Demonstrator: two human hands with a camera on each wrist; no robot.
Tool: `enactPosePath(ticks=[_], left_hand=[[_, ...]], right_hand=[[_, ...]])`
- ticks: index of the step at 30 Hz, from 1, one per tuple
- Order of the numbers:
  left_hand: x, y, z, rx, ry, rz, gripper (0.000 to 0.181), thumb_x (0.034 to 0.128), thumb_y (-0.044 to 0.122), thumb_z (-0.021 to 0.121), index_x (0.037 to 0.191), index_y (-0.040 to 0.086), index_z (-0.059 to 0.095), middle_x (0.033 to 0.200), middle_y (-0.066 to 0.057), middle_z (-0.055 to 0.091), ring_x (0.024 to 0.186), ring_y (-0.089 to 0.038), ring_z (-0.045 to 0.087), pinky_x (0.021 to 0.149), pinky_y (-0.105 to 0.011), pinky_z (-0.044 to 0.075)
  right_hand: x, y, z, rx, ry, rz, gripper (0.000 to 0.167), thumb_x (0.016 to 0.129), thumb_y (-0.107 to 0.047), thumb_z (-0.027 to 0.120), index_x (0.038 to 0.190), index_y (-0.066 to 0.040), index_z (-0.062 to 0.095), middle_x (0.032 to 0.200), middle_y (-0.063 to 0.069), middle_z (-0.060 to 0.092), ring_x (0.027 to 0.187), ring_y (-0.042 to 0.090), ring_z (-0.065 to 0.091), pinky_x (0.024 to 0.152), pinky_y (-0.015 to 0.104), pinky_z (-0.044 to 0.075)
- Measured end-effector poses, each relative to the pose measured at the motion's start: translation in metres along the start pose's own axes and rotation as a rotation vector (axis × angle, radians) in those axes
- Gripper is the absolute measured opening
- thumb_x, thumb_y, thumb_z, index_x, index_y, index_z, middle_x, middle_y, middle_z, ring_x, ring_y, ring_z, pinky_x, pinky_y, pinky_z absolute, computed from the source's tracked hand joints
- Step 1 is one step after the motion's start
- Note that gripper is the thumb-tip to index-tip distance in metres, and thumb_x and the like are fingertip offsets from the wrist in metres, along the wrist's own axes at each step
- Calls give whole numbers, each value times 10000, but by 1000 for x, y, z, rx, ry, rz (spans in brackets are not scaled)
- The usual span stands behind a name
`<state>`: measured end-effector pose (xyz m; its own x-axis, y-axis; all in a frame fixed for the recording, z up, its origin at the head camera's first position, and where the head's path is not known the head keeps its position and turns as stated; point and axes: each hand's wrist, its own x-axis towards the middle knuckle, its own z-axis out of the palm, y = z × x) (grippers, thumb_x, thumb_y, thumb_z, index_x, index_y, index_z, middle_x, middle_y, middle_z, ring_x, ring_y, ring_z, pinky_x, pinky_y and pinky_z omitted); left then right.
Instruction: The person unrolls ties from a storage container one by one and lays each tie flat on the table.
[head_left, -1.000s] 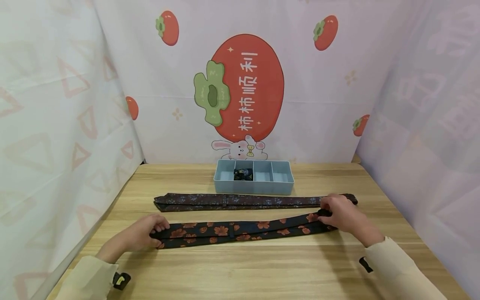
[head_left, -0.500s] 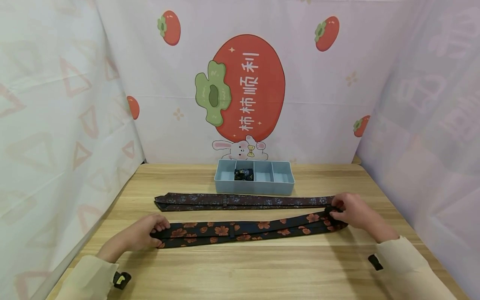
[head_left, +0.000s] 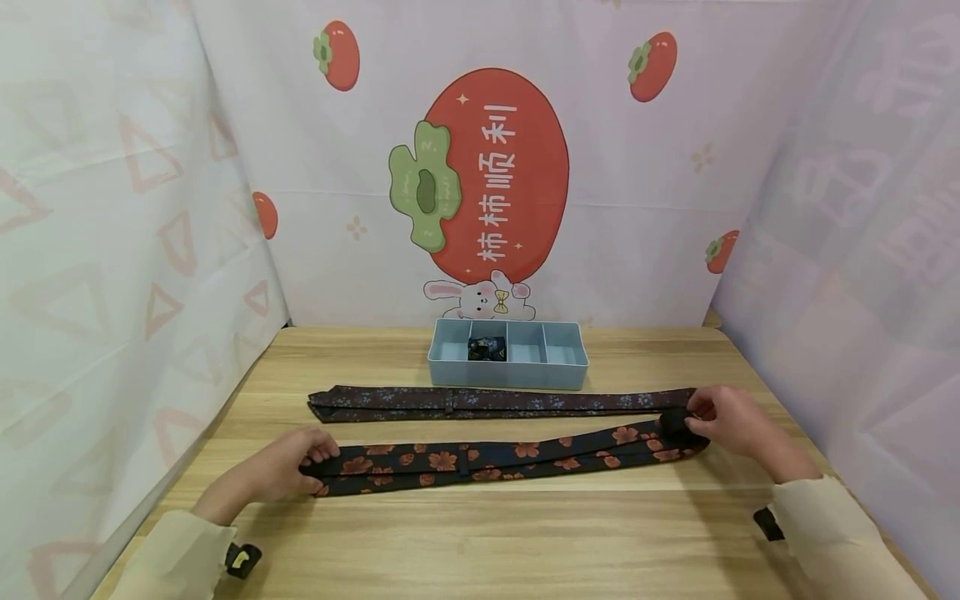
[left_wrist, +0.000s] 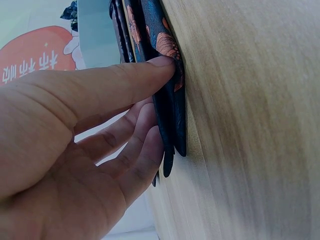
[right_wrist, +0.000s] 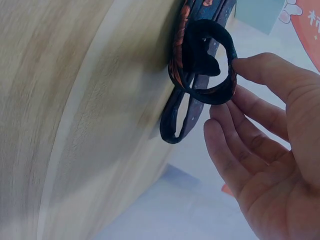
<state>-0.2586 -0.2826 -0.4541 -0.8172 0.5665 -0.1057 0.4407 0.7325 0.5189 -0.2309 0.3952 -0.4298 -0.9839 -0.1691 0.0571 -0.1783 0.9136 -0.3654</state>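
A dark necktie with orange flowers (head_left: 525, 460) lies folded lengthwise across the table. At its left end my left hand (head_left: 288, 462) pinches the cloth between thumb and fingers; the left wrist view shows the thumb (left_wrist: 125, 82) over the layered tie. My right hand (head_left: 738, 425) pinches a raised loop at the right end, and in the right wrist view this black loop (right_wrist: 231, 55) curls over the rest of the tie. Behind it lies a second necktie, dark maroon with small blue flowers (head_left: 525, 403), its right end partly hidden by my right hand.
At the back of the table stands a light blue divided box (head_left: 506, 375). Its second compartment from the left holds a rolled dark patterned tie (head_left: 487, 348). Printed cloth hangs behind the table (head_left: 480, 542) and along both sides.
My right hand has moved to the right, drawing the loop of the orange-flowered tie with it, and more of that end shows. My left hand has stayed in place.
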Motion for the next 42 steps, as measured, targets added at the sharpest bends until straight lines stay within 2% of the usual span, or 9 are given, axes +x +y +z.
enactPosePath(ticks=[7, 14, 17, 20, 26, 31, 38, 42], left_hand=[[-1, -1, 0, -1, -2, -7, 387, 802, 50, 904, 1119, 34, 684, 1065, -30, 665, 942, -129, 600, 806, -316, 565], [-1, -2, 1, -14, -7, -5, 383, 806, 48, 900, 1119, 26, 681, 1064, -34, 663, 939, -126, 597, 807, -307, 565], [-1, -3, 2, -23, -11, -4, 382, 809, 50, 898, 1121, 25, 680, 1063, -35, 662, 939, -127, 596, 804, -305, 563], [-1, -3, 3, -25, -12, -6, 383, 810, 57, 901, 1122, 27, 680, 1063, -33, 660, 940, -127, 594, 801, -304, 562], [-1, -5, 2, -25, -17, 6, 392, 808, 63, 902, 1128, 20, 682, 1081, -46, 667, 946, -140, 604, 806, -306, 566], [-1, -4, 0, -11, -9, 13, 391, 808, 55, 898, 1132, 19, 682, 1086, -49, 668, 950, -147, 608, 812, -318, 569], [0, -2, -1, -16, -9, 7, 380, 809, 43, 894, 1124, 27, 682, 1077, -40, 665, 948, -135, 608, 812, -316, 570], [0, -3, -1, -14, -8, 13, 379, 810, 45, 895, 1122, 25, 681, 1075, -42, 665, 945, -136, 606, 811, -316, 569]], right_hand=[[4, -13, -6, -35, 17, -26, 188, 911, -128, 791, 1006, 24, 737, 891, 79, 732, 784, 183, 664, 687, 413, 579], [14, -29, 2, -130, 27, -91, 210, 857, -164, 867, 909, -32, 712, 796, 23, 658, 690, 121, 554, 611, 332, 490], [16, -30, 8, -156, 50, -121, 235, 824, -149, 896, 863, -44, 689, 792, 35, 637, 690, 130, 535, 604, 330, 478], [17, -26, 12, -156, 60, -130, 238, 806, -109, 902, 856, -34, 682, 818, 63, 653, 717, 154, 578, 620, 354, 520], [15, -14, 10, -135, 75, -132, 216, 792, -61, 884, 842, -25, 677, 815, 68, 664, 722, 167, 606, 629, 355, 532], [10, -5, 4, -101, 69, -87, 198, 807, -60, 870, 867, -12, 687, 829, 75, 675, 740, 179, 619, 646, 367, 540], [2, 9, -2, -73, 37, -5, 197, 853, -79, 831, 928, 43, 697, 872, 120, 708, 782, 249, 667, 697, 458, 584], [0, 16, -4, -58, 21, 10, 190, 862, -79, 826, 934, 42, 699, 879, 122, 708, 788, 249, 666, 694, 453, 580]])
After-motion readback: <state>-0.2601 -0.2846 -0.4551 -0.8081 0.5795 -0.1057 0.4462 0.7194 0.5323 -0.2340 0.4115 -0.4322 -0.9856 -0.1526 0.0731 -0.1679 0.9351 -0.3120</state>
